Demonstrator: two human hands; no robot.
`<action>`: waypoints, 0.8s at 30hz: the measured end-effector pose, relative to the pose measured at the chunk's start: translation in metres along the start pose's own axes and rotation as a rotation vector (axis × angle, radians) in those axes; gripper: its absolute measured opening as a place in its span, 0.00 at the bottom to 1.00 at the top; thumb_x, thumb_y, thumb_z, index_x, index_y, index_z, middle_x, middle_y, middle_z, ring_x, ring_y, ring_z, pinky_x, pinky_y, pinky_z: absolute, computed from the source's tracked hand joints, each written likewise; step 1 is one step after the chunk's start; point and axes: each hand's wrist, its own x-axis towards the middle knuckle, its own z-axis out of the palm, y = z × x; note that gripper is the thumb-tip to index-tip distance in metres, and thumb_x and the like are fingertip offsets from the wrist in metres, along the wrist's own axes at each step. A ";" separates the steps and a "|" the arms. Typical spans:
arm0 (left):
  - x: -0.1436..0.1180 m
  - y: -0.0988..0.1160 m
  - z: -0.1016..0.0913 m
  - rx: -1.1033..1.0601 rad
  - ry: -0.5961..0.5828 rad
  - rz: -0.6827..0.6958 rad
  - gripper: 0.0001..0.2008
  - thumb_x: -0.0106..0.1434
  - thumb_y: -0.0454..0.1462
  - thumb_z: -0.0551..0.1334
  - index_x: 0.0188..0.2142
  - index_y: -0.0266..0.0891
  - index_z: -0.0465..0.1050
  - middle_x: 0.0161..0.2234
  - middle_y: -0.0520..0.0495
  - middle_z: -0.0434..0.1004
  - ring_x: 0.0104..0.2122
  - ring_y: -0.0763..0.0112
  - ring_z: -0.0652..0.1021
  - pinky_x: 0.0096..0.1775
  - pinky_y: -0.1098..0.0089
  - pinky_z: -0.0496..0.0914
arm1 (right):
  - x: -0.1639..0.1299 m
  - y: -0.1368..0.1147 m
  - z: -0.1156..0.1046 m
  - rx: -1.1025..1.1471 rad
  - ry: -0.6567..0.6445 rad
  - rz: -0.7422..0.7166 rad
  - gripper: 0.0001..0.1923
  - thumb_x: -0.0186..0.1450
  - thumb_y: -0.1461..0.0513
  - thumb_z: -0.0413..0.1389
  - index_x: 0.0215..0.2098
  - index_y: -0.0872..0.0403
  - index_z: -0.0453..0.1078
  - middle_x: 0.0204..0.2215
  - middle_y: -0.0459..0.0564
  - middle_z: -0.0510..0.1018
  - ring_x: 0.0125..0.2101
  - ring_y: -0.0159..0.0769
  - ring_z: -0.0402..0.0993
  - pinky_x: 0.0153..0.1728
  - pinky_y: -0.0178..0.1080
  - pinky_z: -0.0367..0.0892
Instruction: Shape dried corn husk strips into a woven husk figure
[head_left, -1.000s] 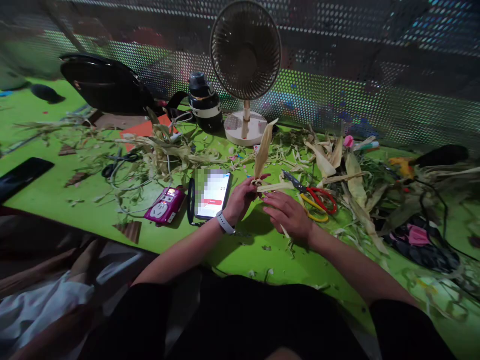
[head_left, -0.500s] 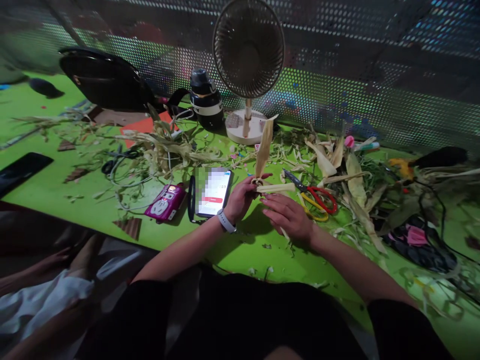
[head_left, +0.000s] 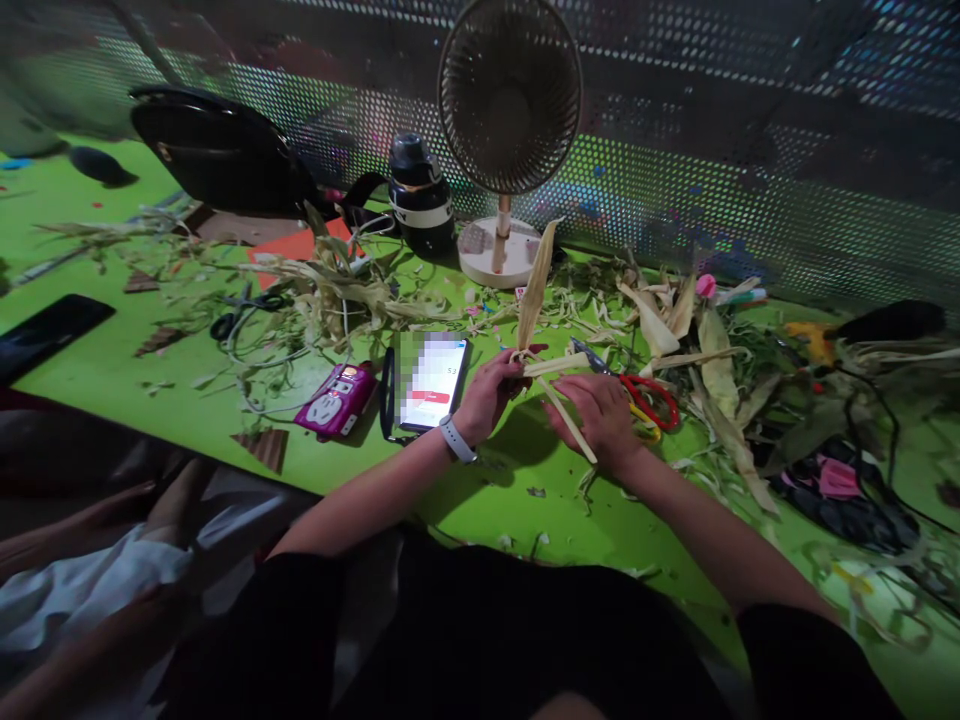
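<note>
My left hand (head_left: 491,395) pinches the knot of crossed dried corn husk strips (head_left: 536,300), one standing up towards the fan. My right hand (head_left: 604,418) grips another strip of the same husk piece (head_left: 568,417) that slants down across its fingers. Both hands hover just above the green table (head_left: 480,495). A white band sits on my left wrist. Right behind my right hand lie red-handled scissors (head_left: 651,400) over yellow-handled ones.
A lit phone (head_left: 431,383) and a pink power strip (head_left: 335,398) lie left of my hands. A small fan (head_left: 508,120), a black bottle (head_left: 418,200) and a black bag (head_left: 221,150) stand behind. Husk scraps (head_left: 712,370) litter the table. Another dark phone (head_left: 45,330) lies far left. A perforated screen backs the table.
My right hand has lifted off the table and moved right, pulling a husk strip that now slants down over it. The left hand keeps its pinch. The view shifted slightly.
</note>
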 end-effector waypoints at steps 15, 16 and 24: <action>-0.001 -0.002 -0.006 0.257 -0.030 0.004 0.13 0.55 0.37 0.59 0.38 0.38 0.78 0.35 0.49 0.75 0.33 0.73 0.69 0.35 0.73 0.63 | 0.005 0.003 -0.006 0.026 -0.017 0.051 0.08 0.62 0.65 0.57 0.40 0.53 0.70 0.36 0.51 0.79 0.37 0.39 0.73 0.40 0.42 0.66; -0.001 -0.002 -0.007 0.280 -0.028 0.010 0.13 0.56 0.38 0.58 0.38 0.38 0.78 0.35 0.49 0.76 0.33 0.72 0.69 0.35 0.73 0.63 | 0.005 0.003 -0.005 0.027 -0.022 0.054 0.07 0.62 0.65 0.57 0.40 0.53 0.70 0.35 0.51 0.79 0.37 0.39 0.73 0.40 0.43 0.66; 0.000 -0.002 -0.006 0.264 -0.063 -0.049 0.13 0.54 0.38 0.57 0.35 0.37 0.78 0.31 0.48 0.76 0.29 0.72 0.70 0.32 0.72 0.62 | 0.006 0.003 -0.005 0.052 -0.015 0.101 0.07 0.63 0.64 0.55 0.40 0.52 0.70 0.34 0.51 0.78 0.37 0.40 0.72 0.39 0.43 0.65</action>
